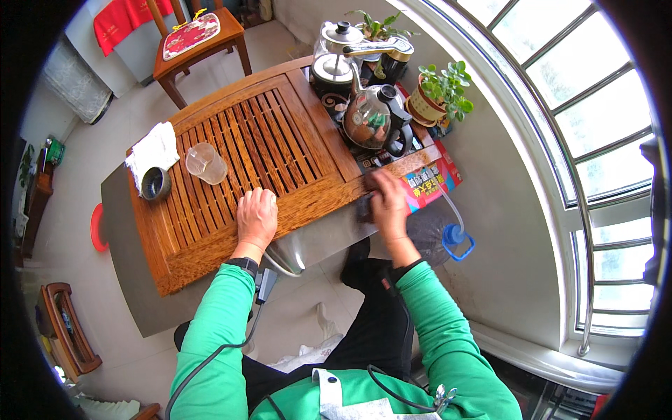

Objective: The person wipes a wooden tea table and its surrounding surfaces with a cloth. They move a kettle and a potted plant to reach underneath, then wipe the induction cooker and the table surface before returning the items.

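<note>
My left hand (257, 216) rests on the near rim of a slatted wooden tea tray (310, 210), its fingers curled together with nothing seen in them. At the tray's near right corner, my right hand (389, 202) is blurred. A small dark object (364, 209) lies against its fingers, and whether they grip it is unclear. On the slats, toward the left, stands a clear drinking glass (207, 164). Beside it are a dark ceramic cup (156, 184) and a crumpled white cloth (155, 149). Beyond my right hand sits a glass kettle (370, 118) with a black handle.
A second glass pot (336, 65) and a potted plant (443, 94) stand at the tray's right end. Below lie a red printed box (433, 178) and a large water bottle (430, 231) with a tube in its blue cap. A cable (223, 346) crosses my left sleeve. Behind stands a wooden chair (226, 31).
</note>
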Motion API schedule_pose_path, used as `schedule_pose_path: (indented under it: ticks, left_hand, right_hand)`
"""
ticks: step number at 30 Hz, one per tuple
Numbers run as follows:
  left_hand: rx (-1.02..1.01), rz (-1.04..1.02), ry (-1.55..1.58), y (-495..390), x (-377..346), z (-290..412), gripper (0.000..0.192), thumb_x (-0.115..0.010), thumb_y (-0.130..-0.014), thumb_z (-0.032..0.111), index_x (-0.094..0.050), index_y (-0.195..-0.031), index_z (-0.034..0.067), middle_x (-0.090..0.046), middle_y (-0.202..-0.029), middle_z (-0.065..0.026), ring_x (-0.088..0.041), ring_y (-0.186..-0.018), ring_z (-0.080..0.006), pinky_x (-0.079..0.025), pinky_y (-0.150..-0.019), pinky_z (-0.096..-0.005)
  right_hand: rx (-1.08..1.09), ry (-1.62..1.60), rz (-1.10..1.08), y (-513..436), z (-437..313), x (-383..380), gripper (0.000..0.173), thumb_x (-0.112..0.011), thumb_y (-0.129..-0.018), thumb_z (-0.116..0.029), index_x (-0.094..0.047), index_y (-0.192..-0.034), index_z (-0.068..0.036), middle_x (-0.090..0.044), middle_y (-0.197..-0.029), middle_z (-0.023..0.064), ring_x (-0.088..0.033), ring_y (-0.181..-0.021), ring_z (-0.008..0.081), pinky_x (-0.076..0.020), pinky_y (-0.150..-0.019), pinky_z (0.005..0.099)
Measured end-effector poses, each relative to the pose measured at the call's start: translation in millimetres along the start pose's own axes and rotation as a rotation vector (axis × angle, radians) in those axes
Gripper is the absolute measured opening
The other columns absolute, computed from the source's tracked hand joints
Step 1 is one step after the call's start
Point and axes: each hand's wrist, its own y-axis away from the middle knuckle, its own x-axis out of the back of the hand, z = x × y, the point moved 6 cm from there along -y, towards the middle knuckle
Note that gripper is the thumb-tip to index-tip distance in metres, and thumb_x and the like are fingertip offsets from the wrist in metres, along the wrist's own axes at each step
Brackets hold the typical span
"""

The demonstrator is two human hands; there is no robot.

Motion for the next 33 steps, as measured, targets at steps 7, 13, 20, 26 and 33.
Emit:
schedule_pose_path:
  ticks: [7,13,20,26,33]
  left_hand:
    - [0.007,-0.023,-0.012,0,-1,-1,0.011,-0.058,-0.099,0.018,-0.059,-0.099,0.007,-0.056,-0.096,-0.0117,-0.056,-0.098,-0.0346,-0.045,-0.087,-0.0478]
    - [0.006,0.003,0.004,1,-3,-4,0.01,-0.063,-0.095,0.017,-0.06,-0.098,0.009,-0.057,-0.096,-0.0107,-0.057,-0.096,-0.0332,-0.045,-0.087,-0.0472]
    - [0.011,-0.001,-0.004,1,-4,-4,0.011,-0.061,-0.096,0.018,-0.06,-0.099,0.007,-0.058,-0.097,-0.0122,-0.058,-0.097,-0.0341,-0.046,-0.086,-0.0476]
    - [0.024,0.011,-0.003,0,-3,-4,0.009,-0.061,-0.096,0.018,-0.061,-0.097,0.008,-0.059,-0.096,-0.0118,-0.059,-0.097,-0.0343,-0.046,-0.086,-0.0476]
    - [0.034,-0.026,0.005,-1,-3,-4,0.01,-0.061,-0.097,0.018,-0.061,-0.096,0.008,-0.058,-0.095,-0.0112,-0.058,-0.097,-0.0327,-0.046,-0.087,-0.047]
  right_hand:
    - [0.014,-0.24,-0.426,40,-109,-44,0.054,-0.064,-0.076,0.007,-0.069,-0.128,-0.01,-0.067,-0.134,0.0103,-0.063,-0.114,0.036,-0.0523,-0.102,0.0415]
    - [-0.445,-0.163,0.064,3,-4,19,0.044,-0.056,-0.088,0.006,-0.068,-0.13,-0.003,-0.071,-0.122,0.0174,-0.067,-0.118,0.0344,-0.0513,-0.106,0.0405]
    - [-0.028,-0.131,-0.188,49,-109,-54,0.058,-0.063,-0.076,0.01,-0.067,-0.131,-0.008,-0.067,-0.135,0.0156,-0.062,-0.126,0.0367,-0.0507,-0.107,0.0419]
    - [-0.035,-0.368,-0.306,32,-139,-61,0.048,-0.06,-0.08,0.011,-0.069,-0.124,-0.004,-0.075,-0.115,0.0136,-0.069,-0.11,0.0315,-0.0528,-0.101,0.0403]
    - [-0.049,0.228,-0.101,-22,-66,-40,0.05,-0.069,-0.078,0.002,-0.067,-0.126,-0.009,-0.068,-0.127,0.0124,-0.059,-0.113,0.0377,-0.0479,-0.1,0.0474]
